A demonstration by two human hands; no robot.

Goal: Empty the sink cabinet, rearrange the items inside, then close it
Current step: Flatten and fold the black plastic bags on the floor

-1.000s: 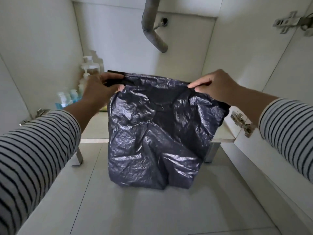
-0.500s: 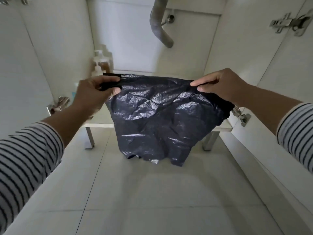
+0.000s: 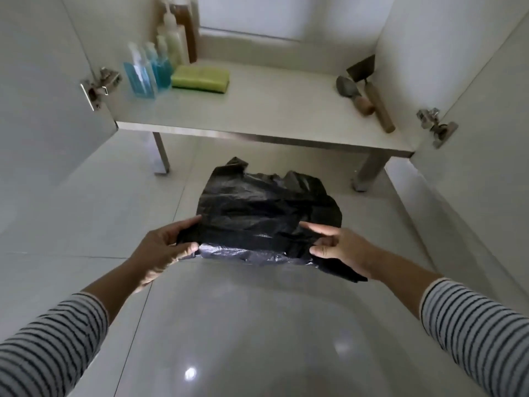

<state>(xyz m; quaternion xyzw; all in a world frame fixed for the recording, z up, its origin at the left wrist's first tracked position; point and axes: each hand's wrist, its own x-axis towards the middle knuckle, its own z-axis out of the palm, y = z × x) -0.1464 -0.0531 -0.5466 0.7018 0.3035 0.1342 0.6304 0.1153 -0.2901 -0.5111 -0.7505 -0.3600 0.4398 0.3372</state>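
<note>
Nearest the camera, two arms in black-and-white striped sleeves reach forward over a glossy pale tiled floor [image 3: 229, 325]. Between them a crumpled black plastic bag [image 3: 266, 207] is held low above the tiles, in front of the open sink cabinet. On the bag's left edge, the left hand [image 3: 160, 250] pinches the plastic between thumb and curled fingers. On the bag's right edge, the right hand [image 3: 340, 247] grips it too, thumb under a fold and forefinger stretched out along the top of the plastic. A greyer, shinier layer of the bag shows along its near edge between the two hands, and a loose corner trails below the right hand. Whether the far end of the bag touches the floor cannot be told.

Beyond the bag, the white cabinet floor shelf [image 3: 257, 110] stands on short metal legs, with both doors swung open and metal hinges showing at either side. Past the bag to the left, at the shelf's left end, stand two small clear pump bottles of blue liquid [image 3: 148, 70], close together. Just right of them a yellow-green rectangular sponge [image 3: 200, 77] lies flat. Behind the blue bottles, against the back corner, stand taller pale and amber pump bottles [image 3: 177, 32], blurred. Far right of the bag, at the shelf's right end, a small metal trowel with a wooden handle [image 3: 355, 94] and a flat-bladed scraper with a long wooden handle [image 3: 375, 96] lie side by side, touching.
</note>
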